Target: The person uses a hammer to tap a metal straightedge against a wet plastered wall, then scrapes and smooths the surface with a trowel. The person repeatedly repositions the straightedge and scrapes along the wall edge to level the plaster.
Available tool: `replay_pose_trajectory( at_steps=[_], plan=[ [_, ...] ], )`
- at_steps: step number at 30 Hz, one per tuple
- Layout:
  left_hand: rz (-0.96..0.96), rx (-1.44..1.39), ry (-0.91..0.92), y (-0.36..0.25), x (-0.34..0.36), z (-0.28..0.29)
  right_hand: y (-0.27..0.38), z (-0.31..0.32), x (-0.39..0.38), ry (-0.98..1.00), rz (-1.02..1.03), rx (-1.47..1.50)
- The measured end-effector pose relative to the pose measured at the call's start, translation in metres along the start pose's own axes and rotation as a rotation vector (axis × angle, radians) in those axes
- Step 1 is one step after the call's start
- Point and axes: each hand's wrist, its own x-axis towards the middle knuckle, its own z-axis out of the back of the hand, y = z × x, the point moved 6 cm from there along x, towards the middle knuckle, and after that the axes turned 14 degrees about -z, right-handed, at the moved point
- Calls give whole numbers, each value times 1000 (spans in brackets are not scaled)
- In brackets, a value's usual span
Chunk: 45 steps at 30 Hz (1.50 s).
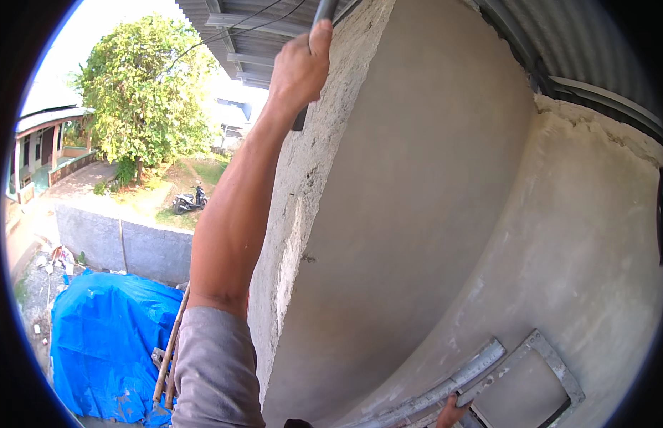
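Note:
High at the top, my left hand (301, 68) is closed round a grey metal bar (324, 13), thumb laid along it. A dark lower end of the bar shows below the fist, close to the rough edge of the plastered wall (410, 185). Low on the right, my right hand (451, 412) is only partly in view, its fingers on the near bar of a grey, mortar-spattered rectangular frame (558, 367). A long grey rail (460, 372) lies alongside that frame, by the foot of the wall.
Corrugated metal roofing (595, 43) hangs overhead. Well below on the left are a blue tarpaulin (107, 349), wooden poles (169, 357) and a grey boundary wall (153, 239). Beyond stand a motorbike (189, 200), a leafy tree (142, 93) and a house (46, 146).

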Motion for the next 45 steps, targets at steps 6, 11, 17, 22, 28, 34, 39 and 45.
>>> replay_pose_trajectory(
  at_steps=[6, 11, 17, 22, 28, 34, 39, 45],
  plan=[
    [156, 28, 216, 35, -34, -24, -35, 1, 25, -94, 93, 50],
    [15, -113, -68, 5, -20, 12, -43, 2, 32, -84, 28, 93],
    [239, 39, 204, 45, -64, -13, -12, -1, 8, -143, -13, -5],
    [-47, -17, -142, 4, -36, 26, -11, 1, 3, -81, 29, 134],
    [179, 131, 263, 37, -73, -7, -45, 4, 35, -103, 44, 64],
    [-23, -141, -120, 6, -27, 25, -22, -7, 17, -48, 59, -46],
    [206, 24, 264, 35, -40, -16, -16, 3, 17, -85, 83, -48],
    [37, -201, -18, 10, -2, 7, -5, -4, 5, -26, 14, 43]
  ],
)
